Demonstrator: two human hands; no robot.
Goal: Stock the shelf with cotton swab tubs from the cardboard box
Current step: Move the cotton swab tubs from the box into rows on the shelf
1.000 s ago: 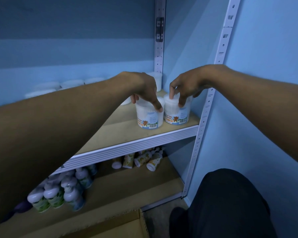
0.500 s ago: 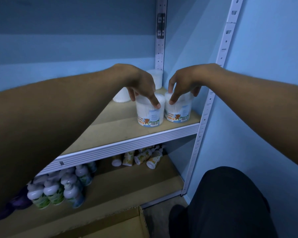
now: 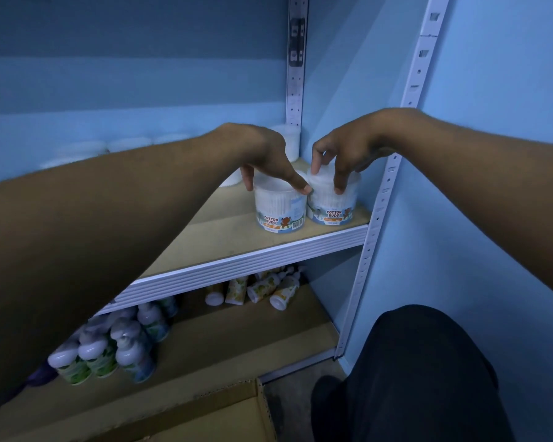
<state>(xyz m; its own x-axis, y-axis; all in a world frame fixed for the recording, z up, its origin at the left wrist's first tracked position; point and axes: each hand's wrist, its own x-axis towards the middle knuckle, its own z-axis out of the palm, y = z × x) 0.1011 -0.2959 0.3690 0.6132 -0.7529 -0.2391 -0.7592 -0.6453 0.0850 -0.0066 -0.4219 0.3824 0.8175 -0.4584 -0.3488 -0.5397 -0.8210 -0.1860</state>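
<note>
Two clear cotton swab tubs stand side by side near the front right corner of the wooden shelf [image 3: 230,237]. My left hand [image 3: 265,157] grips the lid rim of the left tub [image 3: 280,212] with thumb and fingers. My right hand [image 3: 342,154] pinches the lid of the right tub [image 3: 332,205] the same way. Both labels face me. More white tubs [image 3: 289,141] stand at the back of the shelf, partly hidden by my arms. A corner of the cardboard box [image 3: 237,416] shows at the bottom.
White slotted uprights [image 3: 377,212] frame the shelf on the right, against a blue wall. The lower shelf holds several white-capped bottles [image 3: 109,352] at left and small bottles lying down [image 3: 268,288] at the back. My dark-clothed knee [image 3: 412,378] fills the lower right.
Both tubs have been turned so their labels face front. My hands stay on the lids. The view has shifted slightly.
</note>
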